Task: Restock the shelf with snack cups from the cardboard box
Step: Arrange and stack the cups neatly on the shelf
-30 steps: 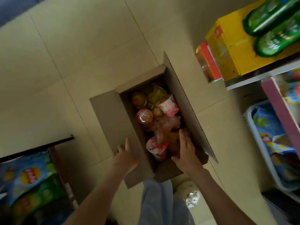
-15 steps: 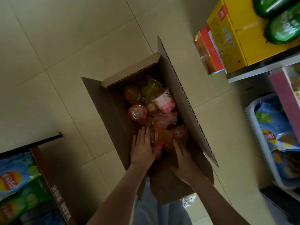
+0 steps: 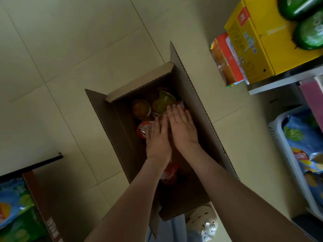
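While in box [image 3: 197,102], L hand [image 3: 158,138], R hand [image 3: 182,126] flat on snack cups [image 3: 142,130].

**Open top, crowded far end**

The cardboard box [image 3: 185,203] is open on top, its right flap [image 3: 192,102] upright. Snack cups [image 3: 141,109] pack its far end. Left of the box lies open floor [image 3: 61,84]; right of it stand a shelf [image 3: 283,81] and basket [image 3: 286,154].

The cardboard box [image 3: 192,95] stands open, flaps raised. Jumbled snack cups [image 3: 141,108], orange, yellow-green and red-lidded, lie at its far end.
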Action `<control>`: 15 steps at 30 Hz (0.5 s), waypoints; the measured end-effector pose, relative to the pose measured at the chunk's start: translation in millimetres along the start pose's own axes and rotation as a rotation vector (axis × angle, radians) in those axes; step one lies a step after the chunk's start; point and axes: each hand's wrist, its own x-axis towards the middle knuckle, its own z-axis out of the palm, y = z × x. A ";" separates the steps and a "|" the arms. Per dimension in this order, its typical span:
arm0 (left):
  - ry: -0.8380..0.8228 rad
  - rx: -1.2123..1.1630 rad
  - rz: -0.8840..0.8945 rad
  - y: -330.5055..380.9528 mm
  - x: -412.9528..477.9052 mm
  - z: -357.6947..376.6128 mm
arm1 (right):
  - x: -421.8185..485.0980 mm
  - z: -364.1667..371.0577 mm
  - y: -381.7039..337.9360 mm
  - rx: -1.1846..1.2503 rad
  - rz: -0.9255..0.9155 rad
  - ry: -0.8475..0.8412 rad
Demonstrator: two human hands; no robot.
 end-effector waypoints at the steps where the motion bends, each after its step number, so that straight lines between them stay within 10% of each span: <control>1: -0.006 0.052 0.028 2.8 11.9 -3.3 | 14.1 1.3 2.7 -0.087 -0.055 -0.020; 5: 0.000 0.199 0.105 -0.4 42.9 -13.7 | 57.0 12.8 19.1 -0.291 -0.121 -0.138; 15: 0.187 0.107 0.252 -24.6 28.0 -14.3 | 42.3 3.5 20.6 -0.233 -0.419 0.269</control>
